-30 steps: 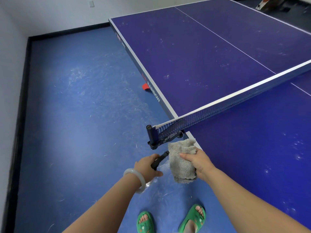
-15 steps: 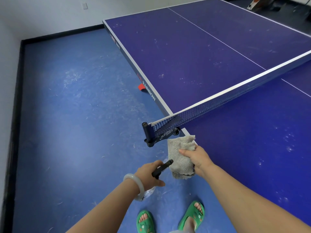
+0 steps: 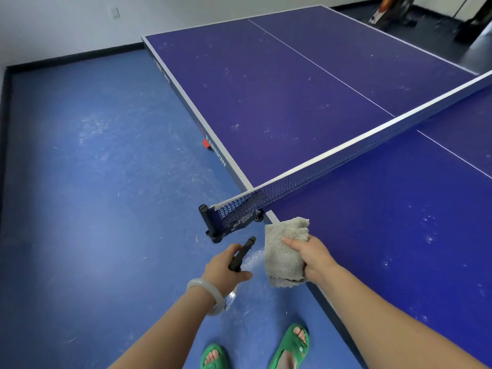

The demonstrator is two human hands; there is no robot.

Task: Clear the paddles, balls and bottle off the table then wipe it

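Two grips: left hand clasps clear black-nozzled spray bottle, right hand bunches fuzzy grey cloth.

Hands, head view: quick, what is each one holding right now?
Left hand: closed, fingers curled round the spray bottle.
Right hand: closed, fingers gripping the grey cloth.

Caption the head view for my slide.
Left hand aims a spray bottle at the grey cloth gripped by the right hand, beside the net post.
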